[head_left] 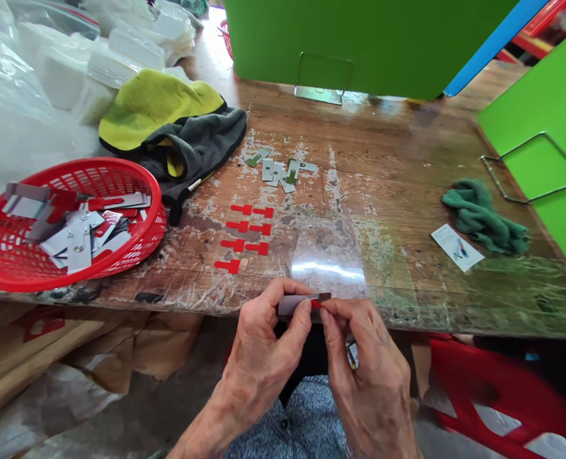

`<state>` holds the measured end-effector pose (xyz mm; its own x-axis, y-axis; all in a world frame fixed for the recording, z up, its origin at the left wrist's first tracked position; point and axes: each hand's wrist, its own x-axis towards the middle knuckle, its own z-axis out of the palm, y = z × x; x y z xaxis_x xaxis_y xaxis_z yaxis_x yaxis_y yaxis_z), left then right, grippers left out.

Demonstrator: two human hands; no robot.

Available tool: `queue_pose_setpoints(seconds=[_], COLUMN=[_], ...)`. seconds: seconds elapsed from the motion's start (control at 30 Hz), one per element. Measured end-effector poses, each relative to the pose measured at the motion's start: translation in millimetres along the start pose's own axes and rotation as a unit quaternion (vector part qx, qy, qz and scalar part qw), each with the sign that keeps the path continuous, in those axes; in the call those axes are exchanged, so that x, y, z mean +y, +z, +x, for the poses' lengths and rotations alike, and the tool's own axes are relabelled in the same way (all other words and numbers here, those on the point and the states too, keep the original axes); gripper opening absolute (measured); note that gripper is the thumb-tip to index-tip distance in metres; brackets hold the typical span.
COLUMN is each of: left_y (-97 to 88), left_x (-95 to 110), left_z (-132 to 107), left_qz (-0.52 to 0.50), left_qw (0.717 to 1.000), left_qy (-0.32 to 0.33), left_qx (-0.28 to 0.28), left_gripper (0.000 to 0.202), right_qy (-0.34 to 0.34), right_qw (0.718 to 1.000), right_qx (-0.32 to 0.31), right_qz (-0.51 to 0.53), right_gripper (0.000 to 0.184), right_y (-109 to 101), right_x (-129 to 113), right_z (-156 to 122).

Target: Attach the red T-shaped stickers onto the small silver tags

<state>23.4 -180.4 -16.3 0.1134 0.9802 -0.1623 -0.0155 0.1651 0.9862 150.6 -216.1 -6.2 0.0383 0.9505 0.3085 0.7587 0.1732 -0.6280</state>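
Clock directions run from the hands. Clear plastic bags [20,108] heap up between nine and eleven o'clock, and the red plastic basket [25,284] stands below them at ten, its near rim close to the front edge of the desk [398,191]; grey and red flat parts fill it. A yellow-and-grey towel [168,108] sprawls just beside the basket, between ten and eleven. Nearer, at ten, seven red T-shaped tabs [239,246] lie in two columns, apart from the basket by a strip of worn wood. At eleven sits a loose cluster of grey-and-green tags [292,172], some overlapping.

The left hand [268,344] is pinched on a flat grey strip [290,305] at the front edge — thumb below, fingers above. The right hand [373,350] has its thumb and forefinger closed on a small red piece [316,304] at the strip's right end.

A green upright panel [383,38] borders the far side around twelve to one, with a broad stretch of wood before it. Between two and three, a printed card [456,247] lies just beside a crumpled green cloth [488,213] — contact unclear. A second green panel [551,115] limits room at two.
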Motion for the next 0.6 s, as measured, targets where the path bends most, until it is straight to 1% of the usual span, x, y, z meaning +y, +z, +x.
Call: queue_pose_setpoints(seconds=[0.07,0.13,0.17,0.23,0.27,0.3,0.4,0.43,0.6], left_y=[1.1,0.6,-0.1,-1.9,-2.9,-3.7,-5.6,-6.1,-9.4], left_x=[1,1,0,-1,-1,-2,-3,-3,-2], left_z=[-3,-5,-6,-6,-6,-5,-4,-3,-4], left_qz=[0.046,0.071,0.071,0.053,0.036,0.019,-0.023,-0.029,-0.039], left_qw=[0.998,0.995,0.995,0.998,0.999,1.0,0.999,0.999,0.995], left_qy=[0.042,0.062,0.062,0.04,0.022,0.002,-0.037,-0.046,-0.088], left_qx=[0.017,0.024,0.025,0.021,0.019,0.015,0.005,0.004,-0.005], left_gripper=[0.006,0.007,0.007,0.006,0.007,0.008,0.009,0.01,0.014], right_qy=[0.039,0.088,0.112,0.155,0.167,0.174,0.175,0.178,0.207], right_qw=[0.999,0.994,0.99,0.978,0.973,0.971,0.973,0.972,0.961], right_qx=[-0.017,-0.025,-0.022,-0.012,-0.011,-0.015,-0.037,-0.038,-0.047], right_qz=[0.017,0.059,0.088,0.14,0.156,0.161,0.149,0.146,0.175], right_gripper=[0.01,0.007,0.014,0.035,0.04,0.038,0.018,0.017,0.024], right_y=[-2,-3,-3,-2,-2,-2,-1,-1,1], right_x=[-3,-4,-4,-2,-1,0,3,3,2], right_z=[1,4,6,9,10,11,12,12,12])
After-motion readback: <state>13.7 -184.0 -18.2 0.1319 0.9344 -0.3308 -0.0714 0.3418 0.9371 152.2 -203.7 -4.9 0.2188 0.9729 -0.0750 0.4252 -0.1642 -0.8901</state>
